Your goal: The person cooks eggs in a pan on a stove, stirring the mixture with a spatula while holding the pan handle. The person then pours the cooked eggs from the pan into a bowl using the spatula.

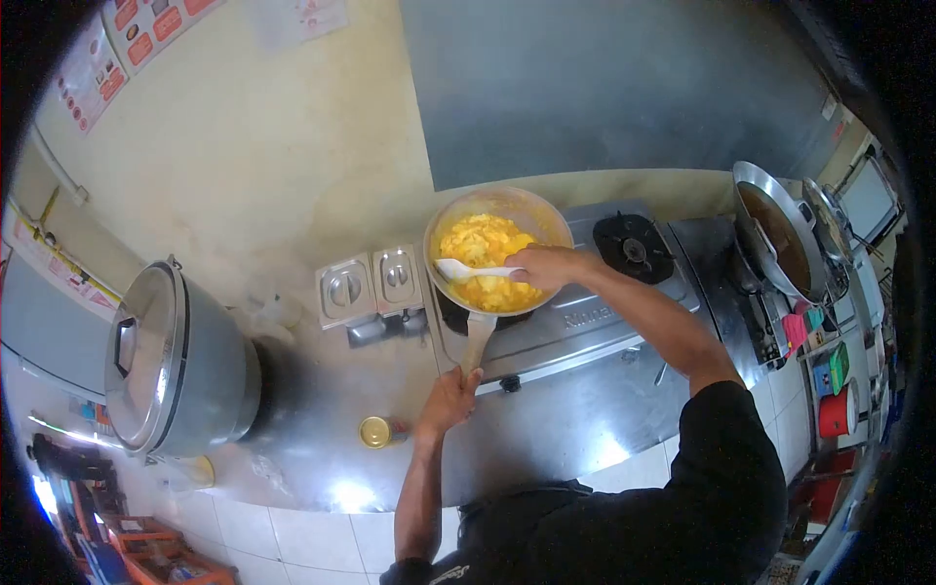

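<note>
Yellow scrambled eggs (pixel 485 237) lie in a light-coloured frying pan (pixel 551 216) on the left burner of a gas stove (pixel 604 317). My left hand (pixel 449 401) is wrapped round the pan's pale handle (pixel 479 338), which points toward me. Over the pan, my right hand (pixel 548 266) grips a white spatula (pixel 478 271). Its blade touches the eggs near the pan's left side. Part of the pan's right rim is hidden behind my right hand.
Two lidded steel containers (pixel 345 289) stand left of the stove, and a large lidded pot (pixel 210 361) farther left. A can (pixel 382 432) sits near the counter's front. The right burner (pixel 634 250) is bare; a big wok (pixel 780 229) stands beyond it.
</note>
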{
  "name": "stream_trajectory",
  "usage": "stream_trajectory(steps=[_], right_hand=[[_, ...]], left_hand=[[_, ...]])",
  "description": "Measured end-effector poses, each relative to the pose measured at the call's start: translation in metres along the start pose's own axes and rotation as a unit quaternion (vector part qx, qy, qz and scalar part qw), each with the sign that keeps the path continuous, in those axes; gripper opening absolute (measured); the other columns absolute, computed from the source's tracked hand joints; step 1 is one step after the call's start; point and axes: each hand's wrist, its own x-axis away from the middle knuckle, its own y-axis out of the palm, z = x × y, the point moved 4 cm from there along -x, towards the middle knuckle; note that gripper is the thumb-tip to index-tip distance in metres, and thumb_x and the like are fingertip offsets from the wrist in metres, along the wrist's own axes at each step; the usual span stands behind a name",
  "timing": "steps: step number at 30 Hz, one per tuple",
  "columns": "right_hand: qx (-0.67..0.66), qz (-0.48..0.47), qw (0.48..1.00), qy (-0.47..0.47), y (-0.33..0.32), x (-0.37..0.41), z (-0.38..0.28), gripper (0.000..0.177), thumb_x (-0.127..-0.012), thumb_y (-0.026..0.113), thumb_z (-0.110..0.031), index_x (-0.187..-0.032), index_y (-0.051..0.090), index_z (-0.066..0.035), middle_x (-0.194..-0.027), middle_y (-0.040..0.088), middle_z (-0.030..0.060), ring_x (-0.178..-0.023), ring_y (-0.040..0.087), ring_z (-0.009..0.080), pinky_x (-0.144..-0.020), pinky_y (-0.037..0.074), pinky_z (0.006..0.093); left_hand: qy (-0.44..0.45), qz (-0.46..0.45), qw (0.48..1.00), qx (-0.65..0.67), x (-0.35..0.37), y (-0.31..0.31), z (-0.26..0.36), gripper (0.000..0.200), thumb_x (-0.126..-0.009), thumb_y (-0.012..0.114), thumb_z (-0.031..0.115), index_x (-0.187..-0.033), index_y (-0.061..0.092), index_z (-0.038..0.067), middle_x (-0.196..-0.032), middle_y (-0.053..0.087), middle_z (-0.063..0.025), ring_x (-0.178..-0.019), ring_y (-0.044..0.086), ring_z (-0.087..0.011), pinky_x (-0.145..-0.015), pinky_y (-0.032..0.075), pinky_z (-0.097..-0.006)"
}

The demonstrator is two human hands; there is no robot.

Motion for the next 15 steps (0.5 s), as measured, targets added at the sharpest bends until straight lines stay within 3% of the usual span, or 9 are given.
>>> stream_trajectory(steps=[2, 13, 15], right_hand=[[0.031, 0.007, 0.997, 0.065, -0.004, -0.007, -0.009, 0.025, -0.092, 0.053, -0.019, -0.109, 0.059, -0.002, -0.1, 0.064, 0.0219, -0.097, 0.061, 0.0378, -0.083, 0.045, 0.0471], [0.052, 0.124, 0.976, 0.174, -0.003, -0.032, -0.017, 0.028, -0.088, 0.05, -0.016, -0.096, 0.065, 0.005, -0.099, 0.064, 0.027, -0.092, 0.064, 0.0396, -0.079, 0.049, 0.0481], [0.033, 0.117, 0.977, 0.174, -0.017, -0.023, -0.023, 0.028, -0.088, 0.05, -0.017, -0.096, 0.065, 0.005, -0.099, 0.064, 0.0272, -0.091, 0.064, 0.0396, -0.08, 0.049, 0.0481]], left_hand=[[-0.008, -0.008, 1.0, -0.007, -0.002, 0.002, 0.001, 0.044, -0.097, 0.049, 0.037, -0.079, 0.051, -0.004, -0.052, 0.055, -0.0112, -0.041, 0.056, -0.0201, -0.041, 0.045, -0.0347], [0.0, 0.009, 1.0, 0.016, 0.001, 0.004, 0.001, 0.042, -0.097, 0.05, 0.037, -0.081, 0.052, -0.001, -0.055, 0.055, -0.0084, -0.043, 0.057, -0.0167, -0.039, 0.045, -0.0316], [-0.009, -0.032, 0.989, 0.142, -0.005, 0.006, -0.013, 0.036, -0.096, 0.052, 0.035, -0.086, 0.052, 0.001, -0.062, 0.057, -0.0066, -0.047, 0.057, -0.0146, -0.04, 0.043, -0.0283]])
